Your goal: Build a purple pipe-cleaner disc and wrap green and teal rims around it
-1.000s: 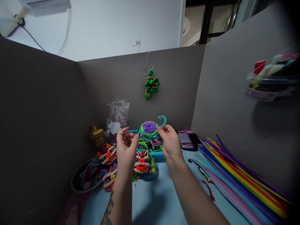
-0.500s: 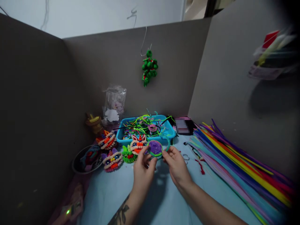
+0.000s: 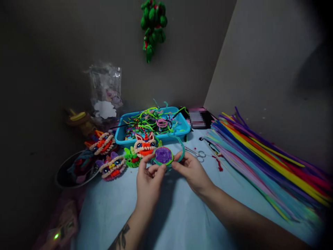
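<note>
A purple pipe-cleaner disc (image 3: 163, 155) with a green-yellow rim is held up above the table. My left hand (image 3: 151, 175) pinches its left and lower edge between fingers and thumb. At its right edge my right hand (image 3: 191, 170) is closed on a teal pipe cleaner (image 3: 182, 147), whose loose end curves up and back toward the tray. Just behind the disc sits an orange and cream pipe-cleaner animal head (image 3: 145, 147), with a green one (image 3: 131, 158) beside it. Scissors (image 3: 199, 153) lie beyond my right hand.
A blue tray (image 3: 120, 141) full of pipe-cleaner scraps stands at the back. Long coloured pipe cleaners (image 3: 255, 156) lie along the right. More animal heads (image 3: 111, 166) and a dark bowl (image 3: 61, 185) are at left. Grey panels surround the table, and a green ornament (image 3: 153, 26) hangs behind.
The camera view has tilted down and shifted right, so the scene sits higher and more to the left. Both hands keep hold of the disc and the teal strand.
</note>
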{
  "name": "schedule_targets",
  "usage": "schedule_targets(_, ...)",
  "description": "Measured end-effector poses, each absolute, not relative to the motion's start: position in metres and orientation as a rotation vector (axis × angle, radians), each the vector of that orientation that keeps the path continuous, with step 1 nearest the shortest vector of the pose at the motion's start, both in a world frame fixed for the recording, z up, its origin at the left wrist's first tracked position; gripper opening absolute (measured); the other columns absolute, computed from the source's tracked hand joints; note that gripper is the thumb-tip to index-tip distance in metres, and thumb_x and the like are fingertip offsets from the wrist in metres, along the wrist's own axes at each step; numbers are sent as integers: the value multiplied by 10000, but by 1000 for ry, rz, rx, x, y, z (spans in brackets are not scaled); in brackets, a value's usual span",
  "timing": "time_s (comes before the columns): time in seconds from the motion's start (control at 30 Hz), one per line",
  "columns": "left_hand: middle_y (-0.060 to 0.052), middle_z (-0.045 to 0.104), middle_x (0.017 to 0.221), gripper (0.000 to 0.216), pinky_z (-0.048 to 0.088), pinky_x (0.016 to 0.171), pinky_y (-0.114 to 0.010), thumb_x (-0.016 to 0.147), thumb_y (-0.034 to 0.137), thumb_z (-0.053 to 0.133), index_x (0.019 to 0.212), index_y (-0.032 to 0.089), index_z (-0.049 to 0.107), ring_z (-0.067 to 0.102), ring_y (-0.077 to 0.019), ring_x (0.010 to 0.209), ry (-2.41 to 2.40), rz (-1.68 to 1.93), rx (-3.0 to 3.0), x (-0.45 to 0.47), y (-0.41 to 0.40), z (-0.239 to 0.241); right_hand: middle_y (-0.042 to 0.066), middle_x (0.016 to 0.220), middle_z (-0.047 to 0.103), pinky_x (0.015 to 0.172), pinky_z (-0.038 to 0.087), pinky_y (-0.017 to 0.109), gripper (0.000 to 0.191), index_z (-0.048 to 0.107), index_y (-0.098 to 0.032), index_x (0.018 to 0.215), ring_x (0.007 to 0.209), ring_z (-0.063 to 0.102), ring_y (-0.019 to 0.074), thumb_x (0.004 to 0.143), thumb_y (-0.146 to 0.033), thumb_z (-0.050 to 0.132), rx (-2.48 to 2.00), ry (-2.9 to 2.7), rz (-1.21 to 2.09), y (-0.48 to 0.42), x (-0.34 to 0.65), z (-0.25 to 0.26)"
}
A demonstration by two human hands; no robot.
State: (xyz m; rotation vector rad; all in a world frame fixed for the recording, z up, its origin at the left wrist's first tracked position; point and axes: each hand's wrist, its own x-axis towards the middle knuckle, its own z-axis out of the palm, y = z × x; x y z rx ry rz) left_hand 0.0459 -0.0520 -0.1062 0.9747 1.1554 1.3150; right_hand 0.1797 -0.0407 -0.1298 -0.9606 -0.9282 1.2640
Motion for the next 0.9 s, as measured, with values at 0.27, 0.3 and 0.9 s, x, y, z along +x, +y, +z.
schedule_targets(0.27,72,620,507,509,286,411,-128,650,255,772,1052,190,467,466,-50,395,1117,1237,935,41,-49,-105,-25,647,603,599,427,254,295,580,-192,687,601,543,121,604,-365,804,-1063,-1002,1188,-40,185,-130)
schedule_targets(0.3,71,622,506,515,285,408,-129,646,255,774,1054,191,467,462,-50,387,1114,1225,936,41,-49,-105,-25,652,605,607,429,256,288,580,-193,692,606,546,121,612,-360,801,-1060,-1006,1183,-41,185,-130)
schedule_targets(0.9,41,557,507,242,321,435,-192,695,253,706,916,170,759,364,-67,440,1435,1238,1444,31,-56,-109,-55,652,584,608,422,225,246,568,-205,727,615,539,95,663,-315,778,-934,-873,1312,-49,176,-129)
